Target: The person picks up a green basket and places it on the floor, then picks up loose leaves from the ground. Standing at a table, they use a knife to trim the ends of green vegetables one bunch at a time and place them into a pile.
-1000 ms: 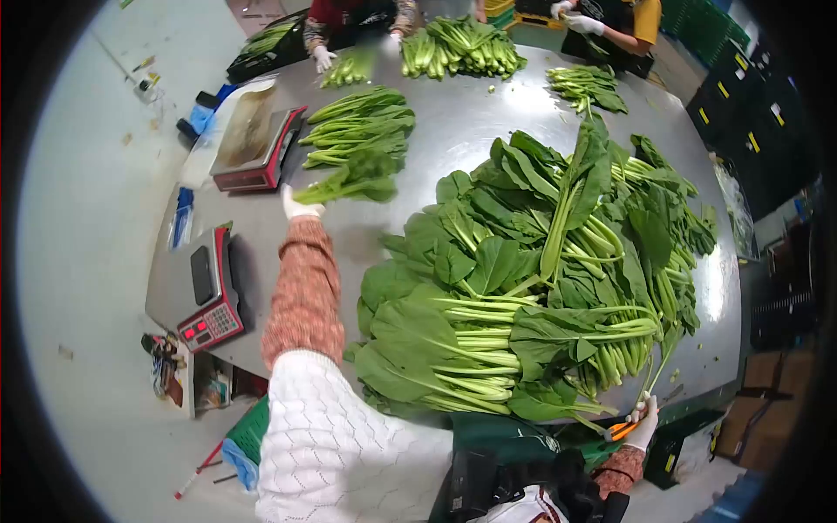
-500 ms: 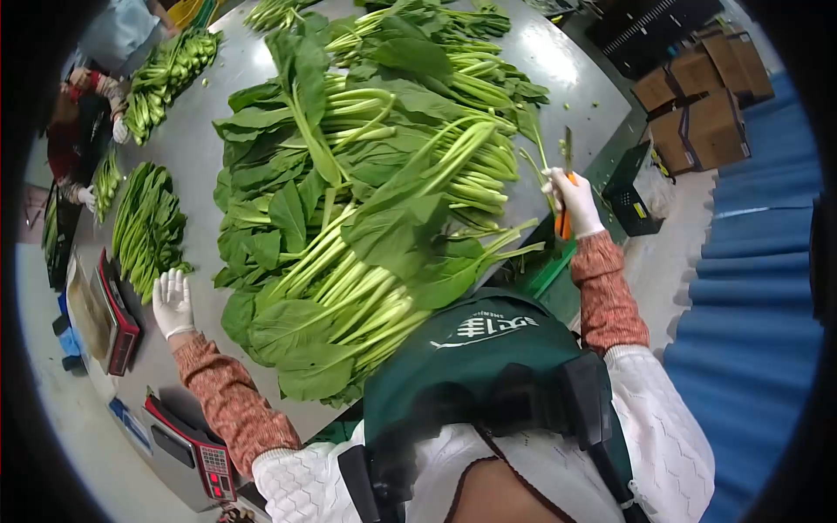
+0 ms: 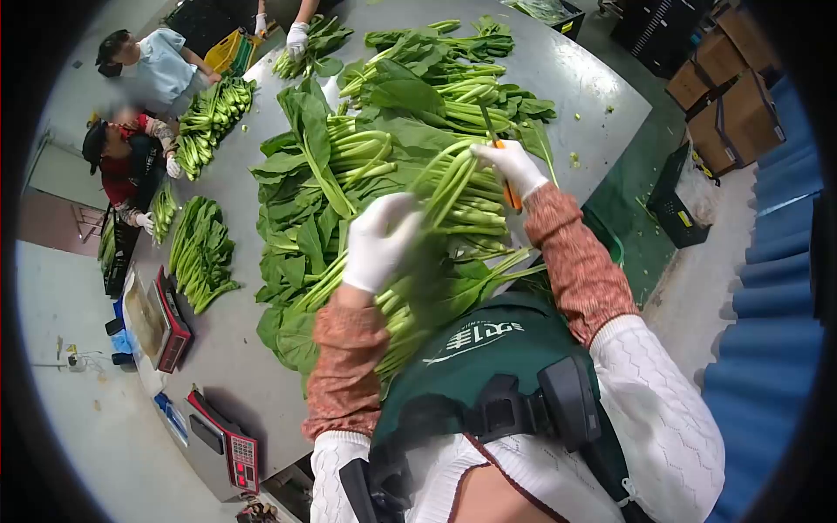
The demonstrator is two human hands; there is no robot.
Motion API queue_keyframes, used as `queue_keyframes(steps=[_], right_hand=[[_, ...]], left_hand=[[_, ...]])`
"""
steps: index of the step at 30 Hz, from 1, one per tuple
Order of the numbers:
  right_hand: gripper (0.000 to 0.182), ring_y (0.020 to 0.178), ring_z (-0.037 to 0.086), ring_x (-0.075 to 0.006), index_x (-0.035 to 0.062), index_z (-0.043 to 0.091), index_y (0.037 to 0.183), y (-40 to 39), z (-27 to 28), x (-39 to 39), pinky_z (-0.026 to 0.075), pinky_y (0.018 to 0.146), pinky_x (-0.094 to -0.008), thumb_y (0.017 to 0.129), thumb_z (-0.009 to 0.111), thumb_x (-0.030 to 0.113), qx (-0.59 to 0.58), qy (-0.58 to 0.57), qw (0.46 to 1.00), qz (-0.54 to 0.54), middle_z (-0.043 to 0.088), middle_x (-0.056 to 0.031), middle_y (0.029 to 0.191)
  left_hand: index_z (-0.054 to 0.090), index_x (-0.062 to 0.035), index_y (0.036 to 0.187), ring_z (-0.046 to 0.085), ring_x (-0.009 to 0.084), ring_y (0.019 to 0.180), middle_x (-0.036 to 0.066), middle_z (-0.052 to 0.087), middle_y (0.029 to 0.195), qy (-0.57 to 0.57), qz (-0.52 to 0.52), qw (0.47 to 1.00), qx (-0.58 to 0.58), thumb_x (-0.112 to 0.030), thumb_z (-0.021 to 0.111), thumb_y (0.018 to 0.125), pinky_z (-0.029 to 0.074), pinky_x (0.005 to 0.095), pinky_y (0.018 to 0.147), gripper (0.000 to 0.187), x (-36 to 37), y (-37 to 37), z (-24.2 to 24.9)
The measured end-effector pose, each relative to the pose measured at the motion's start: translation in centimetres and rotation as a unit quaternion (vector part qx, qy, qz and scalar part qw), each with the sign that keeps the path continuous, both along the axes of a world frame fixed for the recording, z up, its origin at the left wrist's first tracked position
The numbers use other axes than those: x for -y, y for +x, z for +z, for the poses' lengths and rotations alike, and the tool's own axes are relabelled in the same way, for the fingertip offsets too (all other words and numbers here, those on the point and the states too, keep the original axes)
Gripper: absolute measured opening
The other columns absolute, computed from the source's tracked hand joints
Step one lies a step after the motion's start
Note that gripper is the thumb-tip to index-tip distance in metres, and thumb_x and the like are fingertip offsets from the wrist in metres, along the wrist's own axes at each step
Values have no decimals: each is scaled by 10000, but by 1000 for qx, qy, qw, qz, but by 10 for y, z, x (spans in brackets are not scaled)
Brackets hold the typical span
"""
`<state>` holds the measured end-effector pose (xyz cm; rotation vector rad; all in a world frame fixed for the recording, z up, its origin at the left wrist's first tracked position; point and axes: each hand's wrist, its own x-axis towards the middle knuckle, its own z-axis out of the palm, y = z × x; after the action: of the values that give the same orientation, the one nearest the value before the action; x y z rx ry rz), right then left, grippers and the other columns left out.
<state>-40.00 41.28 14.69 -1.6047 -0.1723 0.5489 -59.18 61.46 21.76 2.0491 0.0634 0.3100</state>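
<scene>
A bunch of leafy greens point(image 3: 446, 185) with long pale stalks lies across the pile, its leaf end smeared by motion. At the cut stalk ends is my right hand point(image 3: 513, 167), white-gloved and closed on a knife point(image 3: 512, 198) with an orange handle. The blade points up and away, and the thumb and fingertips meet the stalk tips. My left hand point(image 3: 381, 242), gloved too, is at the leaf side of the same bunch with curved fingers. Blur hides whether those fingers grip it. Beneath both hands spreads a large heap of greens point(image 3: 296, 235).
On the metal table point(image 3: 240, 349) are a separate bunch point(image 3: 202, 253) and two red scales point(image 3: 174, 322) at the left. Co-workers handle greens along the far and left sides. A black crate point(image 3: 678, 196) and cardboard boxes point(image 3: 737, 122) stand to the right.
My left hand has moved right, from the table's left side to the bunch. My right hand has come inward and up with the knife to the stalk ends. The view has shifted, showing more co-workers.
</scene>
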Motion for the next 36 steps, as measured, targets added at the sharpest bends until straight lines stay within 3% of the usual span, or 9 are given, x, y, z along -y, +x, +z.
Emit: queue_keyframes(steps=[3,5,8,11,12,21,27,33,36], right_hand=[[290,641,500,-51,32,638,882,-40,33,1,401,582,-224,836,712,309,75,98,992,31,586,10,707],[254,674,493,-55,15,625,878,-68,78,14,423,620,-231,868,696,259,141,-40,989,32,576,4,758],[169,659,519,-82,14,635,956,-71,58,35,437,601,-260,867,660,155,213,-19,976,31,595,-15,723],[125,641,645,-230,60,636,908,-80,62,44,483,582,-320,823,653,150,394,-82,914,-56,652,-114,740],[167,694,644,-321,90,639,945,-83,64,47,504,596,-368,779,643,111,374,-122,918,-44,660,-139,792],[230,693,640,-349,100,634,993,-91,64,41,504,605,-408,764,630,85,414,-165,892,-67,651,-166,765],[309,722,624,-393,64,638,1007,-93,62,44,486,625,-450,722,559,-25,426,-143,891,-71,631,-216,782],[138,694,586,-447,10,612,951,-97,72,46,443,573,-449,824,557,19,413,-164,893,-68,591,-255,746],[116,591,611,-353,-7,615,947,-83,29,56,445,534,-390,893,540,63,408,-150,897,-79,606,-205,676]], left_hand=[[533,-12,1216,596,347,989,195,607,1093,291,18,950,113,-195,727,767,481,391,878,522,47,33,-6],[528,-10,1195,601,339,966,189,606,1087,316,48,943,97,-204,734,760,486,397,846,518,69,41,-12],[544,0,1076,636,302,848,170,635,967,192,27,978,77,-153,758,737,504,352,761,429,72,47,-9],[546,4,1045,641,266,771,154,644,887,128,7,988,82,-96,759,728,509,323,722,395,68,47,-8],[547,3,1049,640,261,776,151,645,896,124,6,989,75,-93,755,731,508,323,725,392,68,47,-6],[564,-8,1113,634,206,846,132,651,975,92,3,993,71,-78,725,782,497,306,781,374,78,50,6],[562,-5,1045,600,358,855,184,590,939,85,29,991,97,-159,745,746,493,393,750,383,82,47,6],[548,-23,1082,601,357,875,163,589,972,90,21,990,103,-230,749,765,499,382,750,429,87,46,1],[547,-27,1089,608,352,876,158,594,969,83,24,991,106,-236,744,772,499,375,752,427,90,41,8]])
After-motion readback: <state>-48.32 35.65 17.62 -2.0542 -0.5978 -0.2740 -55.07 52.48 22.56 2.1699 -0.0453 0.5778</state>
